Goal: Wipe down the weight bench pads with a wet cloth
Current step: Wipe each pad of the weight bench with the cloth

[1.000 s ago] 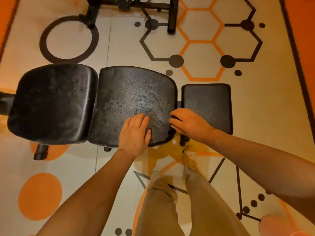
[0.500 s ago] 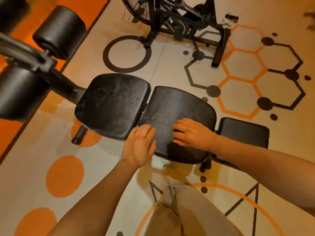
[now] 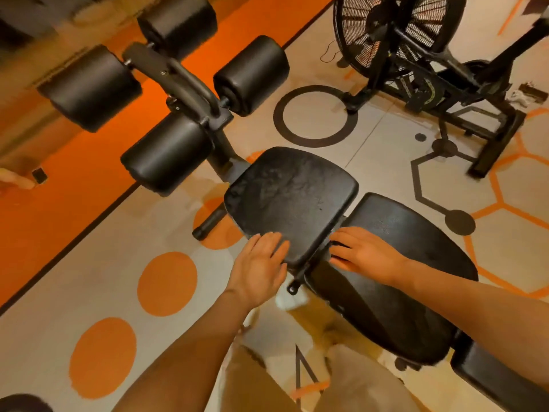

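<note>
Left hand flat, fingers straight, on near edge of seat pad; right hand spread on back pad, right of the gap; gripping nothing; 2 palms probably checking dampness; no cloth visible.

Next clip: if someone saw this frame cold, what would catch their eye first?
Probably the two bare hands on the black bench: the left hand lies flat on the near edge of the seat pad, the right hand on the back pad beside it. Next, the four foam rollers at upper left, over the orange floor stripe.
</note>
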A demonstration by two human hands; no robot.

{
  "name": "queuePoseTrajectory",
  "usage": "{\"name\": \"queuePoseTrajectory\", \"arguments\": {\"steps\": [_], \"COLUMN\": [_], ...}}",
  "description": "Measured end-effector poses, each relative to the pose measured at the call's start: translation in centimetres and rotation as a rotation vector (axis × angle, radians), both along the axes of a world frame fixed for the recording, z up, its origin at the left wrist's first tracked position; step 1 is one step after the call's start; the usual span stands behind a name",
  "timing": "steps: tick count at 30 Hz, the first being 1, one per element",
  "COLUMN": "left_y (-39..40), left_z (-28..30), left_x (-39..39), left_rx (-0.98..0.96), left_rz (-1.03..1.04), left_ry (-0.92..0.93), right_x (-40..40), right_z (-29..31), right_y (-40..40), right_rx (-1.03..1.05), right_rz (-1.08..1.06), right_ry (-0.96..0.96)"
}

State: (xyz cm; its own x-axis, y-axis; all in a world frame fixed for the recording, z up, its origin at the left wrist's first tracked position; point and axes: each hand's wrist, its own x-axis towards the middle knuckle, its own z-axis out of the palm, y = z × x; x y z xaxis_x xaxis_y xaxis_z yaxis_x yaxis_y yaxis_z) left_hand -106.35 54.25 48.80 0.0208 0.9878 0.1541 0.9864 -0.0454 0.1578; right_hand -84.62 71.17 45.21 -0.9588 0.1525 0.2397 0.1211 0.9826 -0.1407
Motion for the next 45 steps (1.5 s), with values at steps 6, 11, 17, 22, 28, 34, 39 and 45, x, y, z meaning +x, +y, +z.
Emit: {"name": "queuePoseTrajectory", "arguments": {"steps": [6,11,17,22,28,34,39,45], "left_y": [-1.4,-3.1,-3.1,-1.8,-2.3,-0.7,1.7,4.4], "left_z": [-1.3,-3.2,-4.4,-6.2,-9.5,-13.5,-17.5,-25.6], "left_x": [-9.4,-17.0,-23.0,-24.9,-26.2,-29.6,-33.0,-36.1], "left_rx": [0.008,-0.134,-0.23,-0.26,-0.192,-0.11,-0.049,0.069], "left_rz": [-0.1,-0.163,-0.254,-0.284,-0.376,-0.559,-0.59,-0.637], "left_ry": [-0.012,-0.159,-0.081,-0.043,0.153,0.12,0.089,0.09], "right_x": [-8.8,-15.5,-19.9,-21.3,-22.7,-26.9,-31.2,-34.7], "right_z": [-0.1,-0.5,-0.8,-2.1,-4.6,-7.5,-11.4,-17.3], "right_y": [-2.3,-6.2,-9.5,-9.5,-11.6,-13.4,-13.6,-12.4], "right_rx": [0.018,-0.092,-0.146,-0.201,-0.224,-0.188,-0.188,-0.204], "right_rz": [-0.099,-0.188,-0.335,-0.436,-0.574,-0.8,-0.838,-0.941], "right_ry": [0.003,-0.02,-0.054,-0.075,-0.074,0.009,0.034,0.132]}}
